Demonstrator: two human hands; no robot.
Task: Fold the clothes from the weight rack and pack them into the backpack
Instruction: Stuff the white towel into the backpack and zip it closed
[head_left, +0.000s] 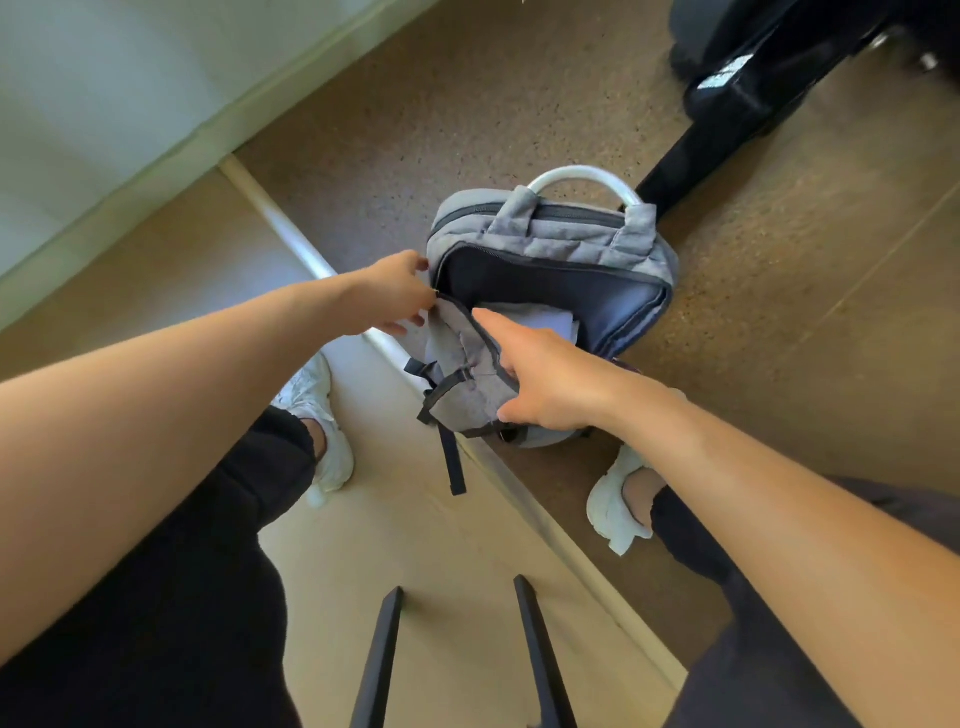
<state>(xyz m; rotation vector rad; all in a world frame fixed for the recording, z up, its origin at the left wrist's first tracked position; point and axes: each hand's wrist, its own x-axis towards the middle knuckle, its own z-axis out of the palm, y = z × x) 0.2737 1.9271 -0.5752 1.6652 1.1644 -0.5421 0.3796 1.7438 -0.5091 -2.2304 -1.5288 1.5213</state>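
A grey backpack (566, 239) with a white handle lies on the floor with its main compartment unzipped, showing a dark lining. Pale folded cloth (545, 325) sits inside the opening. My left hand (397, 296) pinches the zipper at the left edge of the opening. My right hand (540, 374) holds the grey front flap (467, 384), thumb stretched along its rim toward the cloth and fingers curled under the flap's lower edge. Black straps hang from the flap.
Dark equipment (748, 88) and a black bar stand at the top right behind the backpack. A pale strip (291, 228) divides brown speckled floor from tan floor. My white shoes (322, 415) flank the bag. Two black bars (540, 654) rise at bottom centre. A wall (104, 104) runs along the left.
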